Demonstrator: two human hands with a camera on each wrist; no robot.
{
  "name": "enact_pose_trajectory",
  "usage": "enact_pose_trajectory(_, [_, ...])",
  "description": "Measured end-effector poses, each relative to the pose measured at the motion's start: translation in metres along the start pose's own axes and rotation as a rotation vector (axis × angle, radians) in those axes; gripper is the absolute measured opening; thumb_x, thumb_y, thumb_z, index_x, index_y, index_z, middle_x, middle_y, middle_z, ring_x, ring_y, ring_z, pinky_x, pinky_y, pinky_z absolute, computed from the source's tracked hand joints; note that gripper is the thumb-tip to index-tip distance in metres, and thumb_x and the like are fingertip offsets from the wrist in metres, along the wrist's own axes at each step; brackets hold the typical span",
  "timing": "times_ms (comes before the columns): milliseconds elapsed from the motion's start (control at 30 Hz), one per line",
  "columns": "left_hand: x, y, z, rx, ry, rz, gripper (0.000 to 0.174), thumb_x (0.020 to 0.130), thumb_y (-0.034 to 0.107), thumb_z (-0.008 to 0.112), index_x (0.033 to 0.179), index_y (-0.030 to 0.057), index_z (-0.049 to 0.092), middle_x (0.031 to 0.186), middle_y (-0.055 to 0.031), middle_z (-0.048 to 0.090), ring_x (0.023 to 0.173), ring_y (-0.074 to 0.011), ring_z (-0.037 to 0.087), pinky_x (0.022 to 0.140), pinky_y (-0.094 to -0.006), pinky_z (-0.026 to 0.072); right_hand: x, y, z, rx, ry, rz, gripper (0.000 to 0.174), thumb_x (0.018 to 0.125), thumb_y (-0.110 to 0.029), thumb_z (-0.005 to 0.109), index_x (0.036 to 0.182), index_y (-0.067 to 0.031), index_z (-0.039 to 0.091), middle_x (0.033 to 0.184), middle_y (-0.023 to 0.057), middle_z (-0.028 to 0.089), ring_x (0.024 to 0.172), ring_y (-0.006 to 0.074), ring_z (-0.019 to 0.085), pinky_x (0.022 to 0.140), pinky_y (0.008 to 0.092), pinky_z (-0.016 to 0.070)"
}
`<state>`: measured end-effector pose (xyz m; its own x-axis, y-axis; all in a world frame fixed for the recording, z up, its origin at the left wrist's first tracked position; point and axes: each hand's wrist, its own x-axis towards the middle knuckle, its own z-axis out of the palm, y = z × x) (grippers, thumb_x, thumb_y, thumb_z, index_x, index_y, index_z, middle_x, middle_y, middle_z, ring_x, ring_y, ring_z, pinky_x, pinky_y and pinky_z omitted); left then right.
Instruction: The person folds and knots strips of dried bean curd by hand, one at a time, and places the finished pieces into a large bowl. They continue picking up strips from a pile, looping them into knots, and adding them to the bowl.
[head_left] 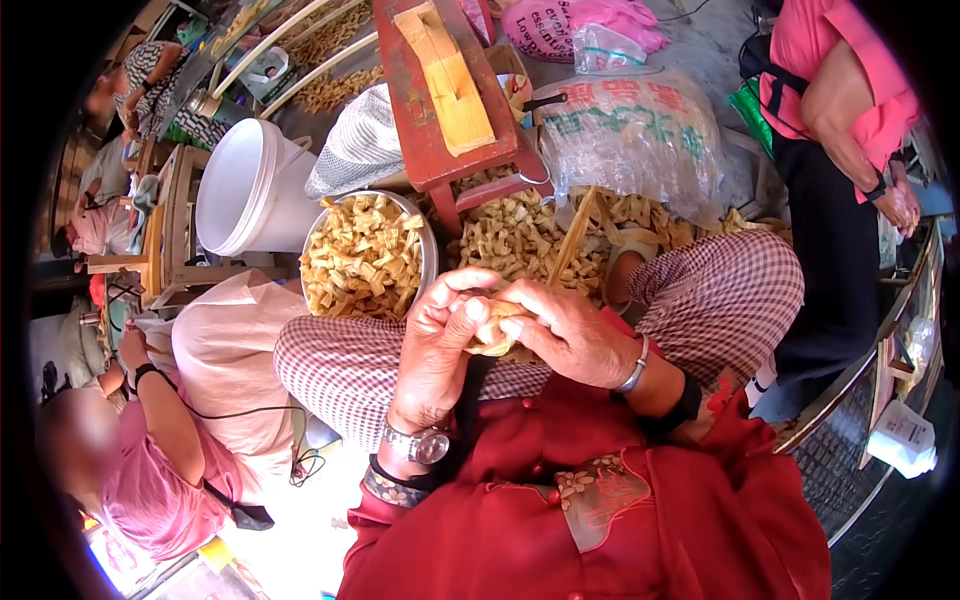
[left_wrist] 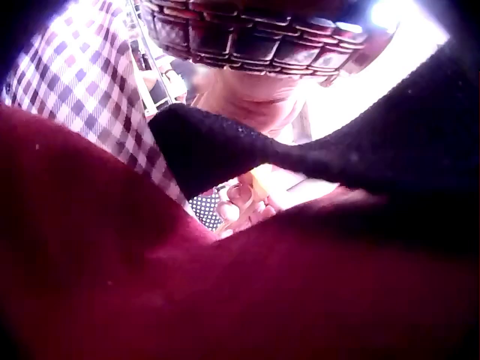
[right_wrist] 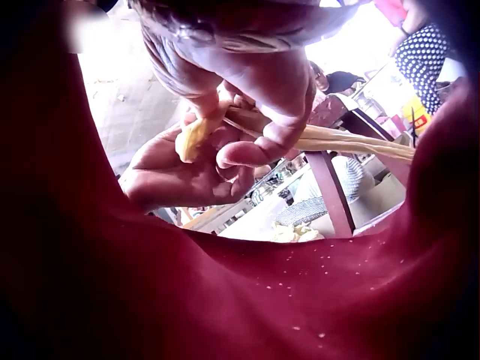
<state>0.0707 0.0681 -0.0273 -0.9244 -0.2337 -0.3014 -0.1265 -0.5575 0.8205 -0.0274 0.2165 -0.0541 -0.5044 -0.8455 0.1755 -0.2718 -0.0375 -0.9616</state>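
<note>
Over the lap, my left hand (head_left: 440, 335) and right hand (head_left: 575, 335) together pinch a small folded bundle of yellowish strip (head_left: 495, 330). Both thumbs press on its top. From the hands a long pale strip (head_left: 575, 240) runs up and away. In the right wrist view, the right hand (right_wrist: 255, 90) grips the bundle (right_wrist: 196, 139) from above, with the left hand's palm (right_wrist: 180, 176) beneath it and the strip's tail (right_wrist: 352, 142) stretching right. The left wrist view is mostly covered by sleeve; a few fingers (left_wrist: 236, 202) show through a gap.
A metal bowl (head_left: 432, 250) full of folded pieces stands ahead left, beside a heap of similar pieces (head_left: 500, 235). Ahead, a red bench (head_left: 400, 100) bears flat yellow strips (head_left: 455, 90). A white bucket (head_left: 240, 190) and a plastic sack (head_left: 640, 140) flank it. People sit nearby.
</note>
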Motion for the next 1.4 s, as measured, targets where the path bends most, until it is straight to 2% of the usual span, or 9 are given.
enact_pose_trajectory(300, [-0.008, 0.011, 0.004, 0.160, -0.160, -0.086, 0.046, 0.085, -0.012, 0.050, 0.130, 0.0009, 0.048, 0.110, -0.0103, 0.062, 0.097, -0.0191, 0.062, 0.085, -0.0298, 0.0485, -0.003, 0.010, -0.013, 0.157, -0.091, 0.055, 0.017, 0.094, -0.014, 0.048, 0.103, -0.0003, 0.052, 0.080, 0.0098, 0.056, 0.070, 0.0219, 0.057, 0.063, 0.0315, 0.0448])
enact_pose_trajectory(433, [0.000, 0.002, -0.005, 0.950, -0.176, 0.428, 0.051, 0.082, -0.010, 0.056, 0.130, 0.0056, 0.050, 0.107, -0.0131, 0.058, 0.103, -0.0222, 0.055, 0.085, -0.0299, 0.0474, 0.000, 0.009, -0.010, 0.171, -0.071, 0.039, 0.024, 0.098, -0.023, 0.045, 0.098, 0.0005, 0.052, 0.074, 0.0048, 0.052, 0.064, 0.0123, 0.053, 0.057, 0.0261, 0.0432])
enact_pose_trajectory(533, [0.000, 0.004, 0.014, 0.985, -0.096, 0.420, 0.047, 0.083, -0.004, 0.060, 0.129, 0.0043, 0.052, 0.107, -0.0148, 0.057, 0.105, -0.0253, 0.055, 0.088, -0.0321, 0.0463, 0.000, 0.011, -0.009, 0.201, -0.092, 0.071, 0.024, 0.098, -0.022, 0.046, 0.102, 0.0005, 0.050, 0.077, 0.0049, 0.054, 0.064, 0.0106, 0.053, 0.057, 0.0249, 0.0439])
enact_pose_trajectory(700, [0.010, -0.014, -0.001, 0.743, -0.130, 0.356, 0.047, 0.097, 0.035, 0.047, 0.126, -0.0015, 0.052, 0.114, -0.0147, 0.059, 0.100, -0.0223, 0.058, 0.084, -0.0284, 0.0468, 0.002, 0.005, -0.004, 0.307, 0.007, 0.207, 0.029, 0.096, -0.019, 0.052, 0.116, -0.0009, 0.043, 0.088, 0.0073, 0.058, 0.065, 0.0085, 0.054, 0.058, 0.0236, 0.0453])
enact_pose_trajectory(867, [0.005, -0.013, 0.000, 0.074, -0.192, -0.071, 0.058, 0.097, 0.044, 0.042, 0.119, -0.0084, 0.052, 0.105, -0.0143, 0.061, 0.082, -0.0201, 0.060, 0.075, -0.0326, 0.0513, -0.001, 0.015, -0.008, 0.129, 0.093, 0.133, 0.039, 0.092, -0.019, 0.058, 0.122, -0.0036, 0.037, 0.088, 0.0088, 0.060, 0.065, 0.0083, 0.053, 0.060, 0.0239, 0.0460])
enact_pose_trajectory(1067, [0.012, -0.006, -0.008, -0.414, -0.207, -0.100, 0.051, 0.098, 0.041, 0.041, 0.109, -0.0060, 0.057, 0.096, -0.0132, 0.058, 0.064, -0.0139, 0.049, 0.068, -0.0382, 0.0544, -0.007, 0.011, -0.037, -0.155, 0.075, 0.065, 0.025, 0.083, -0.020, 0.069, 0.073, -0.0005, 0.058, 0.059, 0.0094, 0.050, 0.048, 0.0181, 0.048, 0.047, 0.0306, 0.0369])
enact_pose_trajectory(1200, [0.015, -0.001, -0.015, -0.476, -0.153, -0.059, 0.053, 0.100, 0.041, 0.035, 0.107, -0.0065, 0.057, 0.093, -0.0123, 0.055, 0.057, -0.0100, 0.046, 0.062, -0.0339, 0.0545, -0.018, 0.009, -0.052, -0.182, 0.071, 0.134, 0.023, 0.083, -0.016, 0.069, 0.072, 0.0005, 0.058, 0.057, 0.0086, 0.047, 0.048, 0.0170, 0.046, 0.047, 0.0299, 0.0355])
enact_pose_trajectory(1333, [0.020, 0.000, -0.009, -0.258, 0.001, -0.024, 0.053, 0.098, 0.043, 0.039, 0.114, -0.0065, 0.052, 0.092, -0.0121, 0.060, 0.067, -0.0150, 0.060, 0.064, -0.0356, 0.0583, -0.014, 0.011, -0.044, -0.170, 0.120, 0.140, 0.023, 0.084, -0.017, 0.068, 0.075, 0.0010, 0.058, 0.059, 0.0091, 0.049, 0.050, 0.0183, 0.047, 0.049, 0.0302, 0.0371])
enact_pose_trajectory(1400, [0.022, -0.004, -0.007, 0.045, 0.047, -0.079, 0.063, 0.097, 0.051, 0.034, 0.117, -0.0064, 0.052, 0.091, -0.0114, 0.059, 0.058, -0.0107, 0.052, 0.061, -0.0317, 0.0568, -0.010, 0.018, -0.037, -0.154, 0.134, 0.144, 0.022, 0.084, -0.017, 0.067, 0.076, 0.0010, 0.058, 0.062, 0.0095, 0.051, 0.052, 0.0192, 0.048, 0.051, 0.0304, 0.0382])
